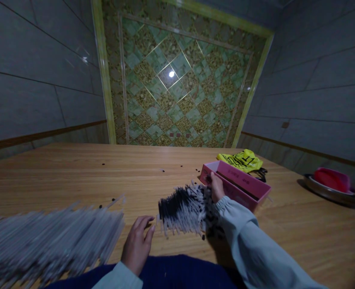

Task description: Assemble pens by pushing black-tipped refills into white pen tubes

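Observation:
My left hand (137, 243) is just above the table near its front edge, with thumb and fingers apart and nothing held. It lies between a large pile of long, thin, translucent tubes (53, 237) on the left and a smaller pile of thin translucent sticks with black ends (181, 208) in the middle. My right hand (217, 188) has its fingers closed over the near left wall of an open pink box (240, 176). Part of the box is hidden behind my wrist and sleeve. Small black pieces (213, 218) are heaped below my right wrist.
Several loose black bits (163, 171) are scattered over the wooden table (75, 168). A crumpled yellow bag (242, 159) with black print lies behind the box. At far right a round metal pan (324, 192) holds a red and pink dish (332, 179). Tiled walls surround the table.

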Tool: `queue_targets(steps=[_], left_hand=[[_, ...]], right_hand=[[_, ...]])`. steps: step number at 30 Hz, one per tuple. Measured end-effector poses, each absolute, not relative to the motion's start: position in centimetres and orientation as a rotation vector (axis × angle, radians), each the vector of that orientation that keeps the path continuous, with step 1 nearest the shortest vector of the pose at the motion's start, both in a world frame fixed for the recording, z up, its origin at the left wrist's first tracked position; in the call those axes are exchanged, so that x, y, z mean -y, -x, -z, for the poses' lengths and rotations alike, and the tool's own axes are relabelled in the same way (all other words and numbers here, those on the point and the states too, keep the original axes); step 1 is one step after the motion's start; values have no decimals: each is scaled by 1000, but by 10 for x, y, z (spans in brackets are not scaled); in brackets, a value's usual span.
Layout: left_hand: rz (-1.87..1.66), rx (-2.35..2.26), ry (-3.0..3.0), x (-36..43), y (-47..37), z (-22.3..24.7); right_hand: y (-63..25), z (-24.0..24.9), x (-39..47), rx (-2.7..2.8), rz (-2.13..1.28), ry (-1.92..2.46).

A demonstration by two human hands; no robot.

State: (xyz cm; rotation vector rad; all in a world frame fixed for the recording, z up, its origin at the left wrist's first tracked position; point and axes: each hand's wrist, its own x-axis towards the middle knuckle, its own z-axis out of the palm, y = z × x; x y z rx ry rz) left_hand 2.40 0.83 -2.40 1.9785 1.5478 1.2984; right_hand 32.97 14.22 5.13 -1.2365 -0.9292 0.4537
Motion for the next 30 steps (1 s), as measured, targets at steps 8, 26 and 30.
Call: queue_targets(steps=[8, 26, 30], left_hand=[[-1309, -1557, -1954, -9, -24, 26], [-1349, -1592, -1847, -12, -21, 29], [-1375, -1590, -1795, -12, -22, 28]], right_hand=[[-310, -52, -128, 1115, -363, 1272], [-153, -17, -46, 2413, -228, 1470], [-149, -20, -52, 2476, -202, 1503]])
